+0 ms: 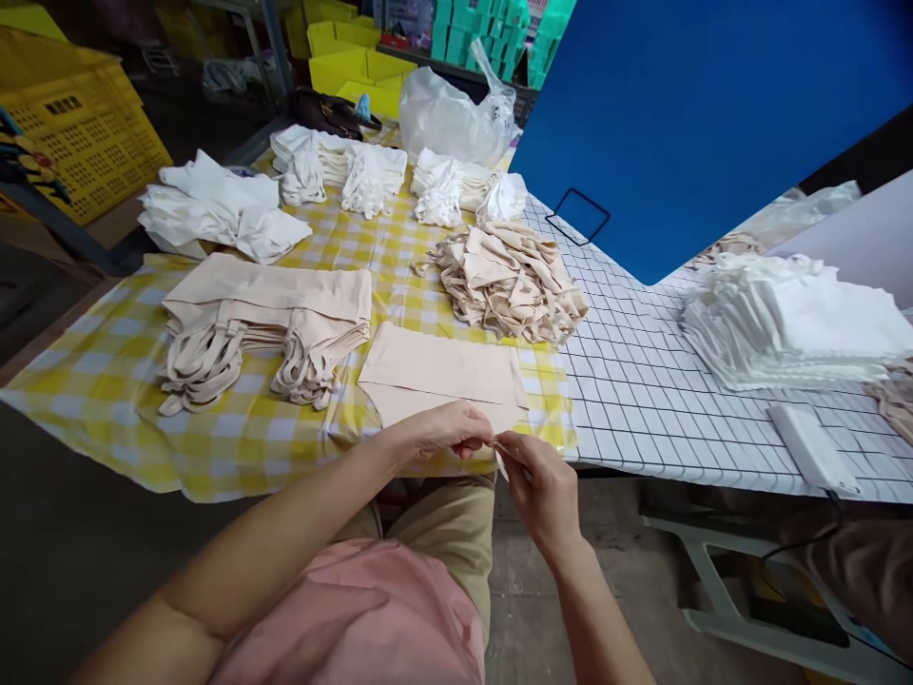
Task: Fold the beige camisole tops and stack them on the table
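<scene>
From my remote seat I see both hands meeting at the near edge of the table. The left hand has its fingers curled in, tips pinching a thin beige strap; the right hand pinches it just beside them, thumb and forefinger pressed together. How the strap sits between the tips is too small for me to make out. A beige garment lies flat just beyond the hands, on the checked cloth, its near edge partly hidden by them; I cannot tell whether the strap joins it there.

I judge the garment light, soft and limp: it should fold and drape freely, with little risk of breaking. I would take the strap by its narrow end in a fingertip pinch, and the garment by its wide far edge or two corners, since a single hold would let it sag and crease. Its fabric may be slightly slick.

Left of it lies a neat beige stack with bunched straps at the near side; beyond it sits a loose beige heap, and white bundles lie farther back.
</scene>
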Motion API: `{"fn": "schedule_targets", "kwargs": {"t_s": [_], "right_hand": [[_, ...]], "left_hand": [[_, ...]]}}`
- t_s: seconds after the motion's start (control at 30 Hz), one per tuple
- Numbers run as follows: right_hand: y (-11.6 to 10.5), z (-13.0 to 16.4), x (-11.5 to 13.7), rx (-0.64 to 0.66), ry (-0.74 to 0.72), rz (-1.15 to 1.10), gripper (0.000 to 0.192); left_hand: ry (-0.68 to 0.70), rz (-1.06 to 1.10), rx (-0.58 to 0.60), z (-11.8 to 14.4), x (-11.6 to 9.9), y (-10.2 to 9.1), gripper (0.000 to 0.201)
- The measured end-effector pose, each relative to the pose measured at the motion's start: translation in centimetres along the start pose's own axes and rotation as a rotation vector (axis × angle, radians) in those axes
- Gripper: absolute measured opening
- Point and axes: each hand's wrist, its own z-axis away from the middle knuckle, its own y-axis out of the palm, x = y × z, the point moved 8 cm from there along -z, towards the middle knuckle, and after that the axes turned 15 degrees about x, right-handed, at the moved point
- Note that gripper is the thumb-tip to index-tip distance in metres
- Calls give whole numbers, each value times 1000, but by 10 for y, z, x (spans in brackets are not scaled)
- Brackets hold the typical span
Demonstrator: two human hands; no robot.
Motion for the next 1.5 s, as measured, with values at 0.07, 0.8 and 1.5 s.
{"fn": "schedule_targets", "kwargs": {"t_s": [0.07, 0.8, 1.5], "right_hand": [[1, -7, -2, 22, -15, -21, 17], [26, -77, -59, 96, 109, -85, 21], [28, -86, -45, 144, 79, 127, 20]], "left_hand": [[-49, -125, 0, 1, 1, -6, 22], [3, -1279, -460, -22, -22, -63, 13], [15, -1262, -447, -25, -19, -70, 14]]}}
